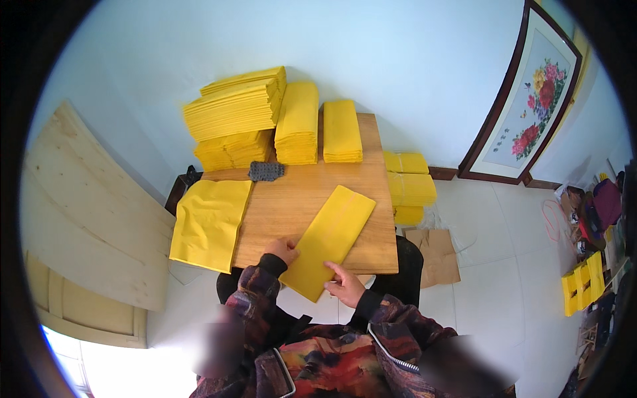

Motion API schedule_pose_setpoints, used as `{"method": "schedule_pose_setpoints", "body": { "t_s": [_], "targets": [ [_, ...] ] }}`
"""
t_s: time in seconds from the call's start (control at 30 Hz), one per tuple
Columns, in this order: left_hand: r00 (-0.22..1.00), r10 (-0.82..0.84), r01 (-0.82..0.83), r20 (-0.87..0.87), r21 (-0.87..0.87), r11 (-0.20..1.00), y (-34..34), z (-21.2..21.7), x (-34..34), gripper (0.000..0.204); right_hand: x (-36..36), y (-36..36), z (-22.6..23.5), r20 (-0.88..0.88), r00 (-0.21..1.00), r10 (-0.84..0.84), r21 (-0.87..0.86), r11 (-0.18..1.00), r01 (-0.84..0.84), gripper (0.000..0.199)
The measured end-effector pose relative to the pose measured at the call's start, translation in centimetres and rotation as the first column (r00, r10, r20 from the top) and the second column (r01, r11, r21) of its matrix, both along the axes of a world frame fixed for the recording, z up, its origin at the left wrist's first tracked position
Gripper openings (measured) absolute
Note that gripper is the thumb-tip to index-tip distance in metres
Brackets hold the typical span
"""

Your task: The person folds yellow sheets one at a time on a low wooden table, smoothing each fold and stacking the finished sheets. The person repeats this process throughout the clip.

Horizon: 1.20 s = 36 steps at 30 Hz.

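Observation:
A long folded yellow paper sheet (328, 242) lies slanted on the wooden table (302, 182), its near end sticking out past the front edge. My left hand (283, 251) is closed at the sheet's left edge, with its fingertips curled in and partly hidden. On the opposite edge, nearer to me, my right hand (344, 286) pinches the sheet, one finger resting on top. To the left, a wider, creased yellow sheet (211, 222) lies partly over the table's side. A dark grey knobbly object (267, 172) sits behind it.
Stacks of folded yellow sheets (232, 109) stand at the back left, beside another tall stack (296, 126) and a lower one (342, 132). Yellow bundles (410, 186) and brown cardboard (434, 255) are right of the table. A framed flower picture (527, 99) leans against the wall.

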<state>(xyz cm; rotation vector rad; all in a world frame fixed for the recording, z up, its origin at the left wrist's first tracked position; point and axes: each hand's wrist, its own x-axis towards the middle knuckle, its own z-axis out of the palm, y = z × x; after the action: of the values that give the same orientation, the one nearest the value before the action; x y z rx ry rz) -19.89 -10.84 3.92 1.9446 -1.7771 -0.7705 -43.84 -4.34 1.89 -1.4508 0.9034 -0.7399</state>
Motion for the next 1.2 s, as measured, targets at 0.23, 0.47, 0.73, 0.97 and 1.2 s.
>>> {"method": "schedule_pose_setpoints", "body": {
  "t_s": [0.23,0.47,0.73,0.97,1.2],
  "targets": [
    [0.969,-0.017,0.058,-0.247,0.161,0.985,1.1,-0.1,-1.7,0.02,-1.3,0.6,1.2,-0.086,0.968,-0.236,-0.101,0.968,0.228,0.026],
    [0.586,0.178,0.172,-0.79,0.336,0.926,1.6,1.4,-5.7,0.049,-5.4,0.4,6.0,-0.245,0.951,-0.189,-0.228,0.965,0.133,0.022],
    [0.487,-0.202,0.189,-0.85,-0.123,0.974,-6.5,7.8,-9.6,0.048,-9.8,-8.5,13.7,-0.242,0.956,-0.168,-0.318,0.944,0.086,0.024],
    [0.67,-0.102,-0.073,-0.735,-0.202,0.977,-22.4,10.8,-10.5,0.051,-8.6,-27.4,14.7,-0.228,0.95,-0.215,-0.497,0.864,0.077,0.022],
    [0.864,0.045,-0.225,-0.502,-0.305,0.925,-32.9,8.1,-9.8,0.044,-4.8,-39.3,11.6,-0.257,0.932,-0.255,-0.466,0.878,0.111,0.022]
  ]
}}
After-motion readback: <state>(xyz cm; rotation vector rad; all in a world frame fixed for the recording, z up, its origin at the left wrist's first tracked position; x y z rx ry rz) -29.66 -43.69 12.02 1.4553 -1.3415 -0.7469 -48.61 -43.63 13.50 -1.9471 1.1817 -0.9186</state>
